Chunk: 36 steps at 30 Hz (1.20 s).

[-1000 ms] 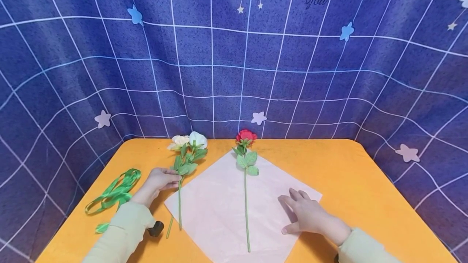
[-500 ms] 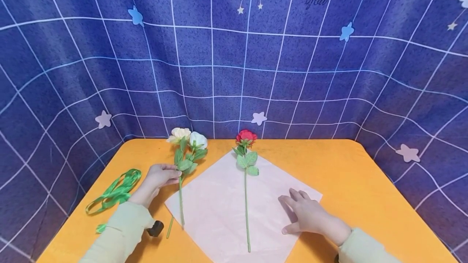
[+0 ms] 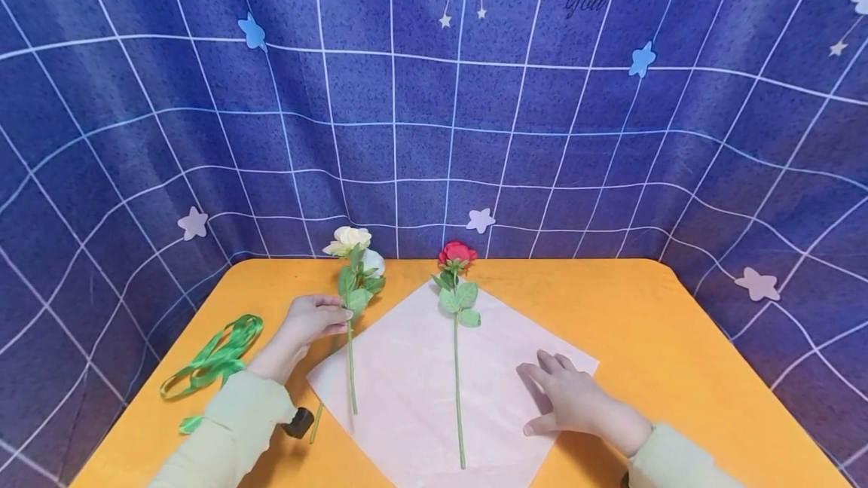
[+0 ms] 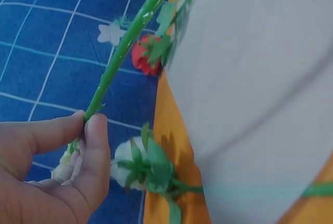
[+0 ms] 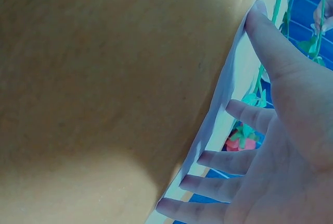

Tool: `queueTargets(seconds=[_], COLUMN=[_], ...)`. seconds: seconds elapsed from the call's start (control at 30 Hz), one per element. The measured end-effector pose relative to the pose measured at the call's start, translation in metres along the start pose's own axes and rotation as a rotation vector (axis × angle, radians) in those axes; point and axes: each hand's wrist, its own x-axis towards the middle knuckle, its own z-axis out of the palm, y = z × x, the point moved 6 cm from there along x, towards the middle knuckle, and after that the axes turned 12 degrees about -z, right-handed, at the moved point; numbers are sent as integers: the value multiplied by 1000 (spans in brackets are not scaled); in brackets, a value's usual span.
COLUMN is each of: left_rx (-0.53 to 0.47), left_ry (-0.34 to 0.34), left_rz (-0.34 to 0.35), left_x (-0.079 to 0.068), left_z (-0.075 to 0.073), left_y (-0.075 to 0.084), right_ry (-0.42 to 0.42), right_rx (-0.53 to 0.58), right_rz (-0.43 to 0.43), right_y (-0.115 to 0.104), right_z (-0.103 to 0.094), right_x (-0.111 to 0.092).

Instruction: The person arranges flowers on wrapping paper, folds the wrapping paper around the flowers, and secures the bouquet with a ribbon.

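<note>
My left hand (image 3: pixel 315 320) pinches the green stem of a cream artificial rose (image 3: pixel 349 240) between thumb and fingers, just below its leaves. The stem's lower end hangs over the left corner of a pale pink sheet of wrapping paper (image 3: pixel 400 382). Behind the cream rose lies a white rose (image 3: pixel 373 263), partly hidden by it; in the left wrist view this white rose (image 4: pixel 130 164) shows beneath my hand. A red rose (image 3: pixel 457 254) lies upright down the paper's middle. My right hand (image 3: pixel 570 395) rests with spread fingers on the paper's right edge, its fingertips touching the sheet.
A loose bundle of green ribbon (image 3: pixel 217 360) lies on the left of the orange table (image 3: pixel 631 307), beside my left forearm. A blue curtain with white grid lines (image 3: pixel 420 141) stands behind the table and along both sides.
My left hand has raised the cream rose and brought it to the right, over the paper's left corner and in front of the white rose. My right hand has stayed in place.
</note>
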Motion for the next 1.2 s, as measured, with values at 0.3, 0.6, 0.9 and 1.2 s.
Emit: queueTargets(seconds=[0.3,0.6,0.9,1.2], left_rx=[5,-20,-44,-87], left_ry=[-31,-63,-66,-75], left_rz=[24,46,79,56], left_x=[-6,-6,0,6], left_z=[25,52,82,111], left_y=[12,16,9,2], right_ry=[-6,-8,3,-23], right_rx=[-1,-73,-124,-145], right_rz=[-1,-19,-36,-59], right_y=[1,4,7,5], right_z=[0,-1,0,0], right_x=[2,6,7,5])
